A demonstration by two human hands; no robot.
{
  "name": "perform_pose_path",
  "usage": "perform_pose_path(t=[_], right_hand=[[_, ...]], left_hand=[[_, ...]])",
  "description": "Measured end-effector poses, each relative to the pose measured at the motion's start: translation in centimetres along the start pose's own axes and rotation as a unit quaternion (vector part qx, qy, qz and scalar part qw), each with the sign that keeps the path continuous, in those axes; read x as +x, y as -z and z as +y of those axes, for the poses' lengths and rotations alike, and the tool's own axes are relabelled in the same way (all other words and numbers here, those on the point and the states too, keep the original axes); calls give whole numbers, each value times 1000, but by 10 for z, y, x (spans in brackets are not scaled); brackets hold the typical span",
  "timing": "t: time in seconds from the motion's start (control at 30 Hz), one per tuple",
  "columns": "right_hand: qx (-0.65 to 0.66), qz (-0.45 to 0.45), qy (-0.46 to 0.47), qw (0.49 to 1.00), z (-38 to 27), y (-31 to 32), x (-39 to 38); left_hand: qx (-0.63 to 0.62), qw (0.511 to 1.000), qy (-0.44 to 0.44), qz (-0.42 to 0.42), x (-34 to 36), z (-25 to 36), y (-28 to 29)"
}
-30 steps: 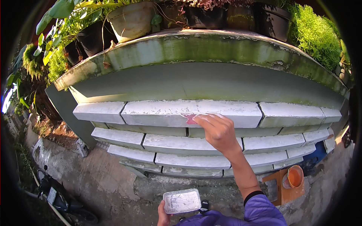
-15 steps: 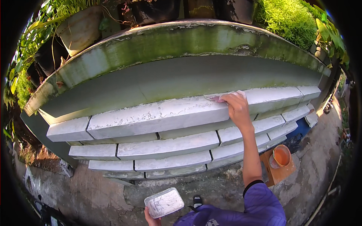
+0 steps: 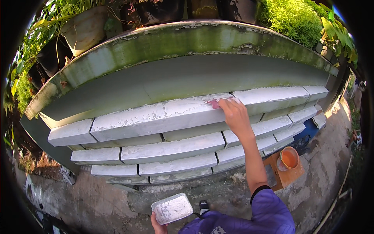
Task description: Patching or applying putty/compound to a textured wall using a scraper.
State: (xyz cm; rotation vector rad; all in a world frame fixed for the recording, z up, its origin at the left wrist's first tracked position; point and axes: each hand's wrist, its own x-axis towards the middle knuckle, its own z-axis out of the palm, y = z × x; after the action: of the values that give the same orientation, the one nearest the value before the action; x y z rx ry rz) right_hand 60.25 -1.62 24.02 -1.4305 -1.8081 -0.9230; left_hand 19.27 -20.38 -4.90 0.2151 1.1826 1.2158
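My right hand (image 3: 236, 116) is closed around a pinkish scraper (image 3: 213, 103), its edge pressed on the top of the uppermost white ledge (image 3: 187, 111). A pale coating lies on this ledge, smooth in places and rough with flaked patches on its left part. Low in the picture, my left hand (image 3: 158, 225) grips the side of a shallow rectangular container (image 3: 172, 208). White paste is spread over the inside of the container.
Below the top ledge, more white stepped ledges (image 3: 175, 148) run across, split by dark gaps. A mossy slab (image 3: 163, 45) overhangs them, bearing potted plants (image 3: 85, 29). At right, an orange bucket (image 3: 289, 157) stands on a wooden stool (image 3: 289, 178). Concrete ground (image 3: 113, 202) lies below.
My right hand has slid the scraper left and slightly toward me along the top ledge. The container in my left hand has shifted slightly right.
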Motion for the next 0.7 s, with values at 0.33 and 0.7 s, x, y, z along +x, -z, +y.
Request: perform_pose_path(t=[0.33, 0.7], right_hand=[[23, -14, -26, 999, -33, 34, -3], [-13, -36, 31, 999, -60, 14, -7]], left_hand=[[-8, 1000, -17, -11, -5, -6, 32], [12, 1000, -13, -13, 0, -14, 55]])
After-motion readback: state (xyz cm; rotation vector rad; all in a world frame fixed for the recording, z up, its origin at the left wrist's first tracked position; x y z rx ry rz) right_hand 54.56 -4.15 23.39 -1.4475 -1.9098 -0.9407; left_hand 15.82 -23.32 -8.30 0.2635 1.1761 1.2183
